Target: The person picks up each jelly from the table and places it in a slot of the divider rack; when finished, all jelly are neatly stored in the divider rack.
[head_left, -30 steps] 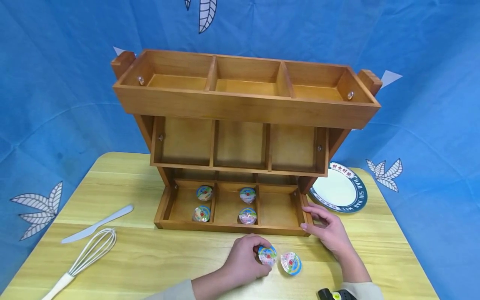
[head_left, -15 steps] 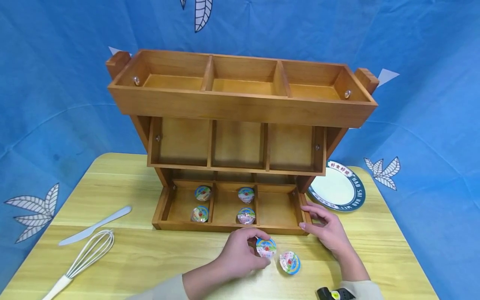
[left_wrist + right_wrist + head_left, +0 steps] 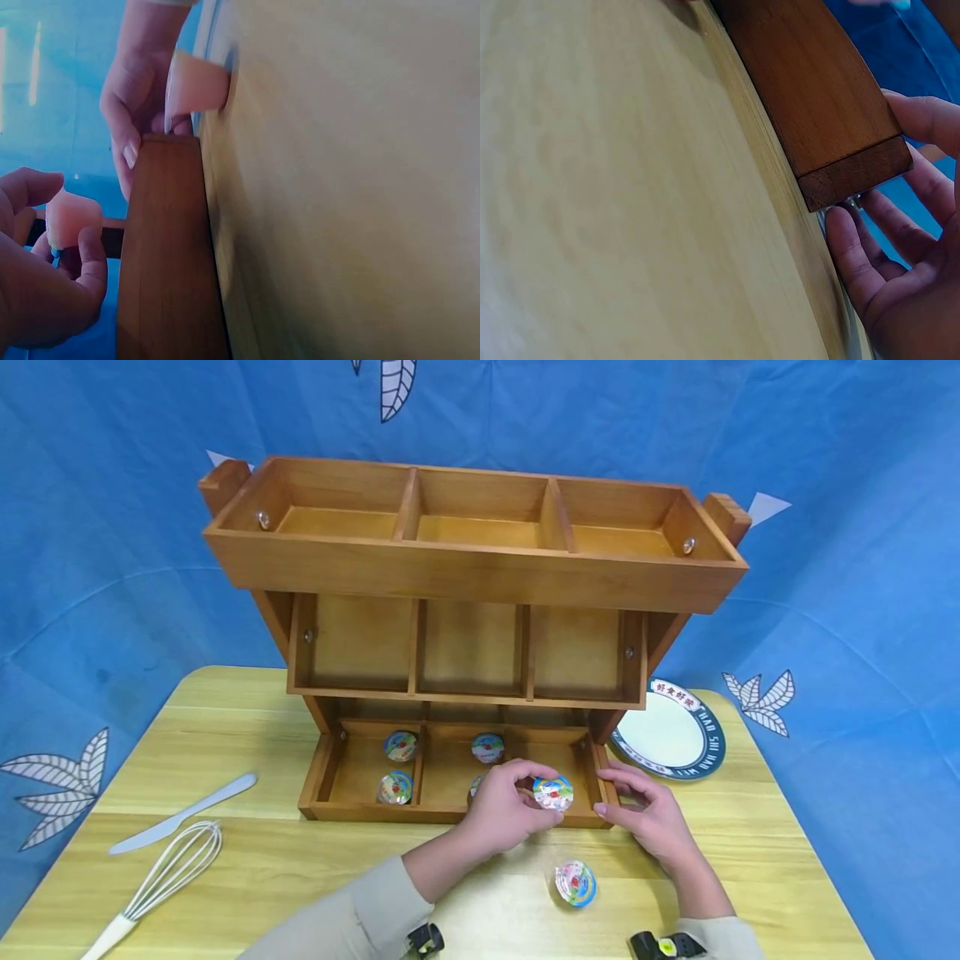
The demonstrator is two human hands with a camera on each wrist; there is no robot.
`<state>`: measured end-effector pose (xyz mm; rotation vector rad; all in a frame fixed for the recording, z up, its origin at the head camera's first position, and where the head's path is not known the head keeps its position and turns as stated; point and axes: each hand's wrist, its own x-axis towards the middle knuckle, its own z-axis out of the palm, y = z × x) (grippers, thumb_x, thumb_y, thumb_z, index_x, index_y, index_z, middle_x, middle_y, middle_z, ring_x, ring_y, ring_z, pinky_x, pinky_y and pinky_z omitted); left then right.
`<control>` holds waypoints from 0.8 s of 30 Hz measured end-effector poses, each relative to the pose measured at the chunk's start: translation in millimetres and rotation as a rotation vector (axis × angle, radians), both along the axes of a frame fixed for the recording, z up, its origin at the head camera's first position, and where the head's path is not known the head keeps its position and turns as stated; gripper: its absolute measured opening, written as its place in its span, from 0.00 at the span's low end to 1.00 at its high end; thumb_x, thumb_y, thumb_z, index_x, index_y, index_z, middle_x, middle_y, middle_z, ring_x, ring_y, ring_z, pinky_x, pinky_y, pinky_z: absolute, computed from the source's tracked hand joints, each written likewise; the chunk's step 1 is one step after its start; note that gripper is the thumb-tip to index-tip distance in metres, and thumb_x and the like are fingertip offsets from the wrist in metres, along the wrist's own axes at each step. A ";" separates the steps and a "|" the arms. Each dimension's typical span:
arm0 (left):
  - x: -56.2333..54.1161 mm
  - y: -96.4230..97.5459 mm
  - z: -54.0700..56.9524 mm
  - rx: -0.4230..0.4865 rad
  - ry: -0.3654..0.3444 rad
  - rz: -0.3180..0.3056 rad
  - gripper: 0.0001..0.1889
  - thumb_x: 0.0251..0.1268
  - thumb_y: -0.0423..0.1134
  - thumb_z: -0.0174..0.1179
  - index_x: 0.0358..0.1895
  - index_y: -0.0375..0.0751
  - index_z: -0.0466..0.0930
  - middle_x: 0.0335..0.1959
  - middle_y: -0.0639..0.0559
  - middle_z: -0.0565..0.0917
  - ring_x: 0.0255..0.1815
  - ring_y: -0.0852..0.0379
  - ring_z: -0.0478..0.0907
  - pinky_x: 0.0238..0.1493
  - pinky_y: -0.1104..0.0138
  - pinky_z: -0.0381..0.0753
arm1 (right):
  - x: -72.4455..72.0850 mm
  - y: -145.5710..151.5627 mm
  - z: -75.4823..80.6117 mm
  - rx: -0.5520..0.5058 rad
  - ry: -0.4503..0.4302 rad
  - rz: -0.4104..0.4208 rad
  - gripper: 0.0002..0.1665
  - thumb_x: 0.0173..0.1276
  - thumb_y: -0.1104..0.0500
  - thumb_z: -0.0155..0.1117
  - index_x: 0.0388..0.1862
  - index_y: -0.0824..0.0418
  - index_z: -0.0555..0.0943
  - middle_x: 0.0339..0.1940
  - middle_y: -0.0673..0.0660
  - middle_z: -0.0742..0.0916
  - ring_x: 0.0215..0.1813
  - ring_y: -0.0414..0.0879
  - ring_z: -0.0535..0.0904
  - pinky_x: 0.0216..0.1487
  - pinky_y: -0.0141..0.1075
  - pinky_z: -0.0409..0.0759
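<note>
In the head view my left hand (image 3: 501, 808) pinches a jelly cup (image 3: 553, 794) with a printed foil lid, above the right compartment of the bottom tray (image 3: 442, 815). Its pink body (image 3: 75, 217) shows between thumb and fingers in the left wrist view. My right hand (image 3: 654, 817) grips the tray's right front corner, with the thumb at the front; the right wrist view shows these fingers (image 3: 847, 251) bent round the wooden end. Another jelly cup (image 3: 576, 883) lies on the table before the tray. Two cups sit in the left compartment; the middle one holds two, one partly hidden by my left hand.
The bottom tray belongs to a tiered wooden rack (image 3: 465, 564), whose upper trays overhang it. A plate (image 3: 667, 735) lies behind right. On the left are a pale knife (image 3: 183, 814) and a whisk (image 3: 176, 870). A blue cloth (image 3: 480, 410) hangs behind.
My left hand has carried its jelly cup from the table in front of the tray up and forward over the right compartment. My right hand stays at the tray's corner.
</note>
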<state>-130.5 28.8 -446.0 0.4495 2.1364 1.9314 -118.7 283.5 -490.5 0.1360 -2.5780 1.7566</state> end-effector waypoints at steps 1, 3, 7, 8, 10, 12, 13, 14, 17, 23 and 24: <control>-3.8 3.0 0.1 -0.010 0.008 0.010 0.22 0.45 0.25 0.77 0.47 0.39 0.85 0.38 0.53 0.81 0.30 0.59 0.80 0.30 0.67 0.84 | -0.2 0.1 0.1 0.004 0.002 0.001 0.27 0.61 0.64 0.75 0.59 0.66 0.81 0.69 0.62 0.75 0.65 0.58 0.72 0.60 0.31 0.74; -10.5 8.4 0.7 -0.017 0.009 0.019 0.22 0.45 0.25 0.77 0.47 0.39 0.86 0.37 0.53 0.82 0.30 0.59 0.80 0.31 0.67 0.84 | -0.4 0.4 0.2 0.009 0.005 0.002 0.26 0.61 0.64 0.75 0.59 0.66 0.81 0.69 0.63 0.75 0.65 0.59 0.72 0.60 0.31 0.73; -22.6 18.9 -0.7 -0.042 -0.008 0.052 0.22 0.45 0.24 0.76 0.48 0.38 0.86 0.34 0.53 0.83 0.31 0.59 0.80 0.30 0.68 0.83 | -0.6 0.3 0.4 0.014 0.007 0.001 0.26 0.61 0.64 0.75 0.58 0.66 0.82 0.69 0.63 0.75 0.65 0.59 0.71 0.62 0.32 0.73; -25.4 21.6 -1.9 -0.054 -0.015 0.063 0.22 0.45 0.24 0.76 0.48 0.38 0.86 0.33 0.53 0.82 0.31 0.59 0.79 0.29 0.68 0.83 | -0.6 0.2 0.6 0.014 0.007 0.001 0.26 0.61 0.64 0.75 0.58 0.66 0.82 0.69 0.63 0.75 0.65 0.59 0.71 0.62 0.32 0.73; -30.5 26.7 -4.8 -0.086 -0.020 0.086 0.22 0.45 0.25 0.76 0.48 0.39 0.86 0.32 0.55 0.82 0.31 0.60 0.78 0.29 0.69 0.82 | -0.3 0.3 0.8 0.014 0.005 0.000 0.26 0.61 0.63 0.75 0.59 0.66 0.82 0.69 0.63 0.74 0.65 0.59 0.71 0.61 0.32 0.73; -35.1 32.1 -8.0 -0.116 -0.014 0.112 0.22 0.45 0.26 0.77 0.48 0.41 0.87 0.31 0.57 0.81 0.31 0.61 0.78 0.29 0.69 0.81 | 0.0 0.5 1.2 0.011 0.003 0.000 0.26 0.61 0.64 0.75 0.59 0.66 0.82 0.70 0.63 0.74 0.65 0.59 0.71 0.60 0.32 0.74; -37.3 34.8 -9.5 -0.126 -0.010 0.121 0.22 0.45 0.27 0.76 0.48 0.41 0.87 0.30 0.57 0.81 0.30 0.61 0.78 0.28 0.69 0.81 | 0.2 0.5 1.4 0.010 0.002 -0.001 0.26 0.61 0.64 0.75 0.58 0.66 0.82 0.70 0.63 0.74 0.65 0.59 0.72 0.60 0.32 0.74; -39.2 37.6 -10.9 -0.140 0.001 0.131 0.22 0.45 0.27 0.77 0.48 0.42 0.87 0.29 0.58 0.81 0.30 0.61 0.77 0.27 0.69 0.80 | 0.4 0.5 1.6 0.010 0.004 -0.001 0.26 0.61 0.64 0.75 0.58 0.67 0.81 0.70 0.64 0.74 0.64 0.60 0.72 0.59 0.32 0.75; -43.8 45.8 -14.1 -0.180 0.022 0.155 0.22 0.45 0.29 0.77 0.48 0.42 0.87 0.29 0.58 0.82 0.29 0.61 0.76 0.27 0.69 0.79 | 0.8 0.5 2.1 0.006 0.007 -0.005 0.26 0.60 0.65 0.75 0.58 0.66 0.82 0.70 0.63 0.74 0.64 0.60 0.72 0.59 0.32 0.75; -48.8 58.7 -18.5 -0.246 -0.009 0.217 0.23 0.43 0.31 0.78 0.48 0.47 0.88 0.43 0.57 0.85 0.41 0.59 0.77 0.40 0.67 0.79 | 1.3 0.2 1.1 0.001 0.029 0.004 0.25 0.60 0.65 0.76 0.57 0.67 0.82 0.69 0.65 0.75 0.64 0.57 0.72 0.61 0.31 0.73; -49.4 60.0 -19.4 -0.252 -0.014 0.225 0.23 0.43 0.31 0.78 0.48 0.48 0.88 0.44 0.57 0.85 0.42 0.58 0.77 0.42 0.66 0.79 | 1.2 0.1 0.7 0.000 0.032 0.006 0.25 0.60 0.65 0.76 0.57 0.67 0.82 0.69 0.65 0.75 0.64 0.56 0.73 0.61 0.31 0.73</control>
